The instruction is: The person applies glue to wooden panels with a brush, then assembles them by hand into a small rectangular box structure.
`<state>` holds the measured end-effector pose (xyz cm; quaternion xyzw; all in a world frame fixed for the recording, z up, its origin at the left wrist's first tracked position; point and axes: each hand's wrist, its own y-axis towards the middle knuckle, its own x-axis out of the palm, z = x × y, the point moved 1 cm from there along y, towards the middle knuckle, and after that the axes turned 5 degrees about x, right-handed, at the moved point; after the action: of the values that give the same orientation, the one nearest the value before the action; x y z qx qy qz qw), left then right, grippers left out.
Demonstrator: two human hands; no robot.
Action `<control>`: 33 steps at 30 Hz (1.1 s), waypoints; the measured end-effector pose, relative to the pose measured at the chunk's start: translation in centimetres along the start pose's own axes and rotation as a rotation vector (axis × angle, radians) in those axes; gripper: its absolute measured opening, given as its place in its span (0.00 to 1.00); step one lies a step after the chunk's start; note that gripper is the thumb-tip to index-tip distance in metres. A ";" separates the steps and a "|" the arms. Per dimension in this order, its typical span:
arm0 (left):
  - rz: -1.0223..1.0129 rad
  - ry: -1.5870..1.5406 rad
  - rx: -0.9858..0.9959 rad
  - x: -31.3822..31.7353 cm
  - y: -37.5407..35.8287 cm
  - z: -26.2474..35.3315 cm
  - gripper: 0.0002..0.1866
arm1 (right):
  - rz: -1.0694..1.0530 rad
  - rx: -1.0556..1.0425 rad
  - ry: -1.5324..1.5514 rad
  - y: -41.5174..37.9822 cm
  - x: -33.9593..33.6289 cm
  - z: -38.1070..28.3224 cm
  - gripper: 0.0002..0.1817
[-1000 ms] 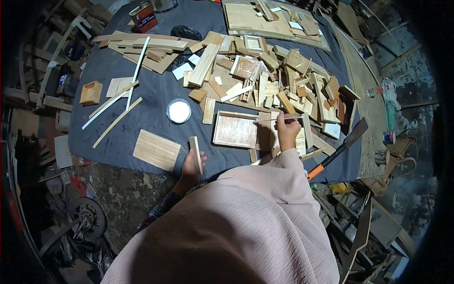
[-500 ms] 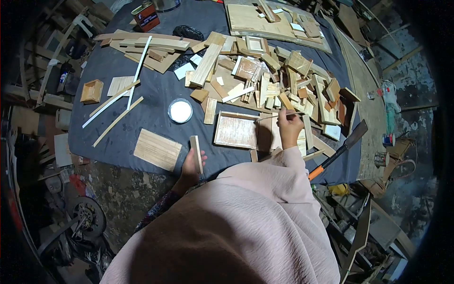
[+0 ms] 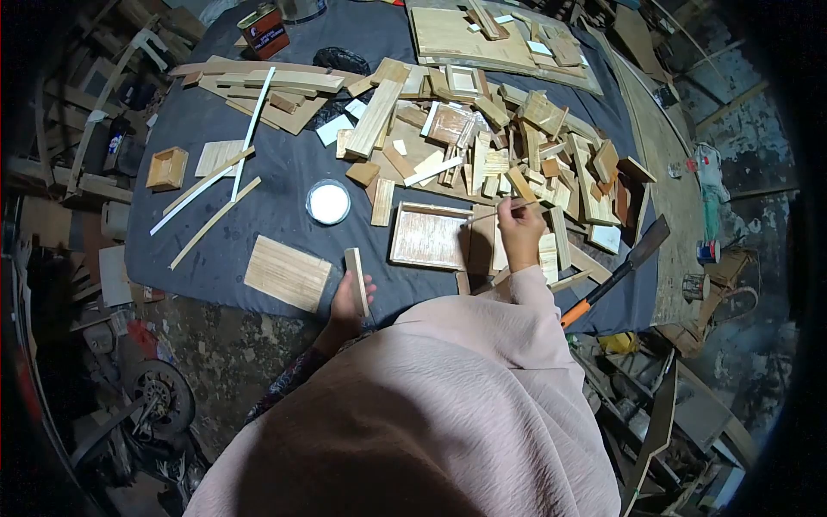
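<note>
My left hand (image 3: 348,297) is closed around a short, pale wood strip (image 3: 357,282), held upright at the table's front edge. Pinched in my right hand (image 3: 521,231) is a thin brush-like stick (image 3: 487,217), its pale tip over the right side of a shallow wooden tray (image 3: 428,237). White smears cover the tray's floor. A round tub of white stuff (image 3: 328,202) stands to the left of the tray. Just left of my left hand lies a flat rectangular wood panel (image 3: 287,272).
Wood offcuts (image 3: 482,164) are heaped behind the tray. A long blade with an orange handle (image 3: 616,274) lies at the right edge. Thin strips (image 3: 215,221) and a small wooden box (image 3: 167,168) are on the left, with a red can (image 3: 264,33) farther back.
My right hand has shifted slightly left and down, bringing the stick's tip a little lower over the tray's right side. My left hand and its strip stay nearly still.
</note>
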<state>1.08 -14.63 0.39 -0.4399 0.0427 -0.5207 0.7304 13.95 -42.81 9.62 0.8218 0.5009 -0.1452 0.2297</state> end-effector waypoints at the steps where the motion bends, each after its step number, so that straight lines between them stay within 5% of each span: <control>1: 0.000 0.001 0.002 0.0 0.0 0.0 0.24 | -0.019 -0.020 0.031 -0.2 0.3 0.1 0.09; 15: 0.046 -0.014 -0.015 -0.1 -0.1 -0.2 0.25 | 0.037 0.100 0.049 -2.9 -1.8 1.7 0.10; 23: 0.039 0.005 -0.019 0.1 -0.2 -0.2 0.24 | 0.046 0.257 0.356 -3.5 -1.5 2.5 0.10; 33: 0.015 -0.024 -0.022 -0.5 0.1 -0.7 0.24 | 0.016 0.047 -0.041 -3.6 -2.9 4.3 0.10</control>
<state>0.54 -14.64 -0.28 -0.4538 0.0431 -0.5093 0.7300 9.35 -45.85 6.50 0.8279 0.4858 -0.1717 0.2216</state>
